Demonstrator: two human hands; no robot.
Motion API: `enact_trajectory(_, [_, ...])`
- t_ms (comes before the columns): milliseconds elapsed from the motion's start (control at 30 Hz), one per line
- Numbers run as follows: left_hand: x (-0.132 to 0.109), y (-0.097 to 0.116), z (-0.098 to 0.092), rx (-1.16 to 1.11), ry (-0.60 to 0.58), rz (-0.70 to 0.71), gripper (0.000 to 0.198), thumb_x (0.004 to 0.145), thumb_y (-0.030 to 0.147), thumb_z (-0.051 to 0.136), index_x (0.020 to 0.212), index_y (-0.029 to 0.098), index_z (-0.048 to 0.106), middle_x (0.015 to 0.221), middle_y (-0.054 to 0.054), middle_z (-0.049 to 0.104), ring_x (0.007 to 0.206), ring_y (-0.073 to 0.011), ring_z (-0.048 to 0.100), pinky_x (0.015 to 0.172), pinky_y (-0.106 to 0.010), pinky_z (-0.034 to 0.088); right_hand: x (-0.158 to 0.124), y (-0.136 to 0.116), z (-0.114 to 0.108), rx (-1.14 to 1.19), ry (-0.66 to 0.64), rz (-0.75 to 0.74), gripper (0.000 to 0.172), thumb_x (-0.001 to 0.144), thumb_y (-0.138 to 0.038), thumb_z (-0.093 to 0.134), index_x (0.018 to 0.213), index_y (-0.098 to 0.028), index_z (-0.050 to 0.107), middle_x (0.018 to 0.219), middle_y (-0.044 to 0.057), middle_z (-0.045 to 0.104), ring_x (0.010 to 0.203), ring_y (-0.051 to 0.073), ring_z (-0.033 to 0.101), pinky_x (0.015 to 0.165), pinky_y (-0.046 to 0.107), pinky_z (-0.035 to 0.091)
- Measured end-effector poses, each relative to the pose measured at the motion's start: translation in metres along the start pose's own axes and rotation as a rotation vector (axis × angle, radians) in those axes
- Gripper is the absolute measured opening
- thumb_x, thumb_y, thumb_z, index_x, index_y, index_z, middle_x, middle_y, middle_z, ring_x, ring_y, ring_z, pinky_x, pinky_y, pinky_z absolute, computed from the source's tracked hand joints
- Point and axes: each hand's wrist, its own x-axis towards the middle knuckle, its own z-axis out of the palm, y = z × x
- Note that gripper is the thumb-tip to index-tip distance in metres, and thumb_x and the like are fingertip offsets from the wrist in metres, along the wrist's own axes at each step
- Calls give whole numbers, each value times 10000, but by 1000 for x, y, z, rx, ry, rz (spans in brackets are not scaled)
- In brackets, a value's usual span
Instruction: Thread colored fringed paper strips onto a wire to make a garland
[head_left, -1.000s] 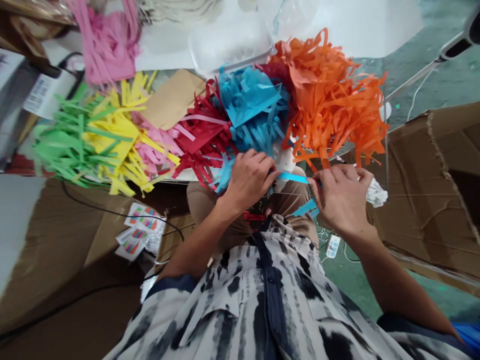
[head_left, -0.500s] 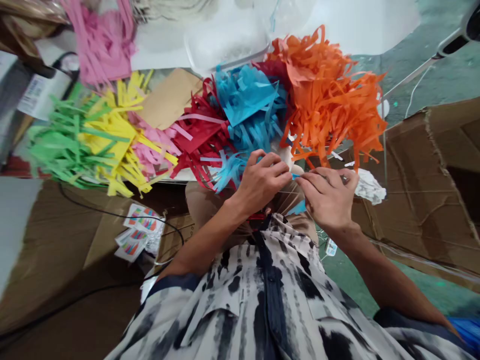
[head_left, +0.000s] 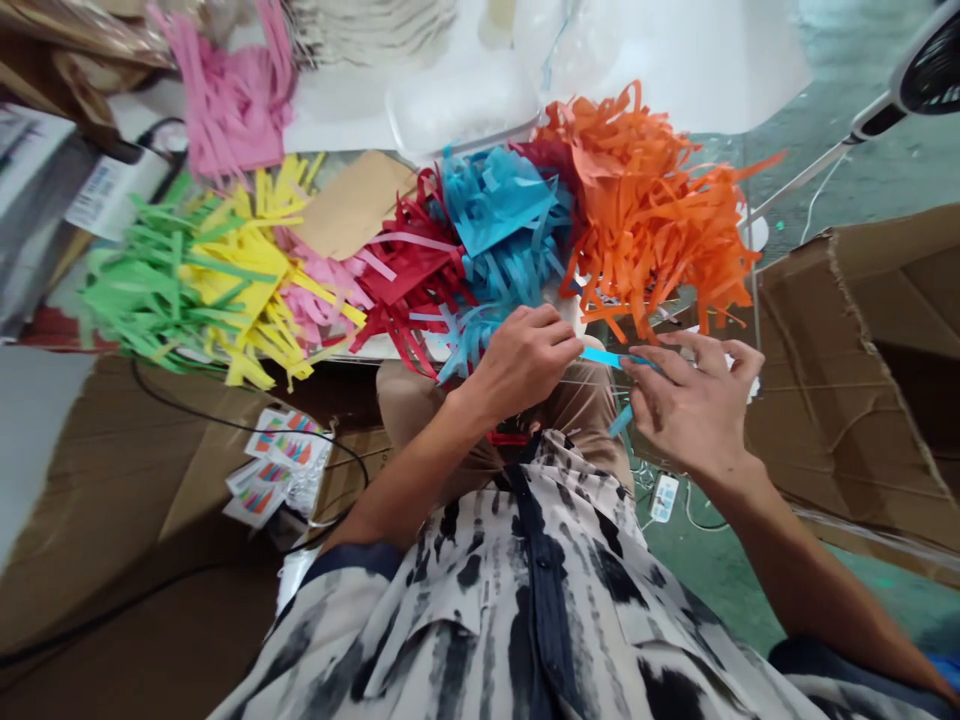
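Observation:
A narrow blue paper strip stretches between my two hands above my lap. My left hand pinches one end, its fingers bent close together. At the other end my right hand grips the strip between thumb and fingers, with the outer fingers raised; a loose blue tail hangs below it. Just beyond my left hand lies a heap of blue fringed tissue paper. Orange fringed paper is piled beyond my right hand. Red fringed paper sits left of the blue heap.
Yellow fringe, green fringe and pink fringe lie on the left of the table, near a tan card. A clear plastic tray stands behind. Cardboard boxes flank me; a fan is at the upper right.
My right hand has moved right, away from my left hand, and more of the blue strip shows between them. The left hand has barely moved. The view has shifted slightly.

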Motion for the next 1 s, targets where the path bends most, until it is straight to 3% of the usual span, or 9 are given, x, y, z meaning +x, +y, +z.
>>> enact_trajectory(100, [8, 1, 12, 20, -52, -21, 198, 1081, 214, 576, 974, 182, 740, 971, -58, 778, 927, -235, 644, 757, -388, 430, 7, -9, 0, -3, 12, 45, 199, 981, -260, 630, 1134, -261, 757, 1175, 38, 819, 1235, 312, 628, 1040, 505, 285])
enact_trajectory(233, [7, -2, 16, 57, -45, -52, 158, 1068, 189, 592, 981, 170, 722, 974, -70, 756, 930, -248, 633, 755, -386, 427, 18, -21, 8, 64, -36, 82, 181, 1030, -329, 613, 1110, -249, 754, 1117, 59, 799, 1168, 299, 624, 976, 468, 297])
enact_trajectory(433, [4, -2, 9, 36, -69, -129, 215, 1101, 266, 551, 1015, 180, 728, 1012, -75, 765, 991, -259, 635, 795, -405, 420, 27, -23, 17, 97, -131, 208, 250, 1087, -365, 507, 1044, -227, 710, 994, 70, 746, 1074, 299, 591, 925, 445, 286])
enact_trajectory(733, [7, -6, -3, -87, -163, -295, 164, 1062, 337, 636, 1032, 200, 720, 1094, -71, 775, 1099, -291, 640, 890, -429, 409, 36, -16, 9, 134, -240, 295, 307, 1081, -434, 478, 979, -219, 672, 998, 100, 740, 1089, 332, 588, 898, 449, 278])
enact_trajectory(1000, [12, -4, -10, -183, -127, -415, 46, 977, 225, 658, 994, 213, 699, 962, -35, 757, 1002, -265, 645, 824, -398, 390, 37, -20, 11, 152, -191, 363, 235, 1024, -407, 542, 933, -227, 663, 968, 80, 750, 1055, 321, 605, 878, 439, 280])
